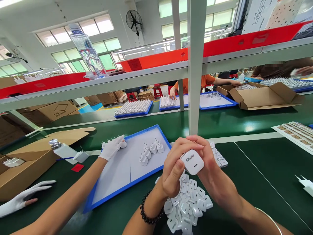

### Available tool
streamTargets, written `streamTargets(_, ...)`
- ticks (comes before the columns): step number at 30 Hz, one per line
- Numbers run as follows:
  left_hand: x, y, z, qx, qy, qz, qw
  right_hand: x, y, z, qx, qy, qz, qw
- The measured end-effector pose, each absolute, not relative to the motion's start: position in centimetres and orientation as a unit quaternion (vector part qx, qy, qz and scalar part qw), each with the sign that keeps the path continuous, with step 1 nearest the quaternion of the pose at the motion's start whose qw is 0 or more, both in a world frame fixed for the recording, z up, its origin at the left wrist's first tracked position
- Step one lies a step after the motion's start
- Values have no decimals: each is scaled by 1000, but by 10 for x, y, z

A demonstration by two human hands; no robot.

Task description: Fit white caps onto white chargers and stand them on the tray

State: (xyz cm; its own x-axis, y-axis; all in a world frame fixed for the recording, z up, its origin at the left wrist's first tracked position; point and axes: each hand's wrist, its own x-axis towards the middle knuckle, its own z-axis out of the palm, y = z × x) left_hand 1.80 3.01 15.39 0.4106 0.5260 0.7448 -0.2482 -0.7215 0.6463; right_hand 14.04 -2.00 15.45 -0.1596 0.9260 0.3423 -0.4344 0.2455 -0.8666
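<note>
A white charger [192,162], rounded and square with "Fibaks" printed on its face, is held up in front of me. My left hand [172,168], with a black bead bracelet at the wrist, is closed round its left side, thumb against the edge. My right hand [207,156] cups it from behind and the right; most of its fingertips are hidden. Below my hands lies a loose pile of white charger pieces [184,209] on the green table. More white pieces [217,156] lie in rows behind my right wrist.
A co-worker's gloved hand [112,148] touches chargers on the blue-rimmed tray [110,182]; another gloved hand [26,195] rests left. An open carton [22,169] and a metal-capped bottle [62,150] stand there. A shelf post [195,71] rises ahead. A plug [305,184] lies right.
</note>
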Motion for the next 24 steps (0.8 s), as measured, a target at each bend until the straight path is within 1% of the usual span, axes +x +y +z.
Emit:
streamTargets(14,16,28,160,746,116,548,361,139,-21,150,-227,-537,555,593)
streamTargets(17,18,30,159,741,83,552,373,139,-20,148,-232,-535,556,592)
streamTargets(20,22,30,157,755,58,557,342,141,-19,146,-238,-532,554,595)
streamTargets(24,21,28,159,775,79,555,290,145,-17,146,-226,-548,556,582)
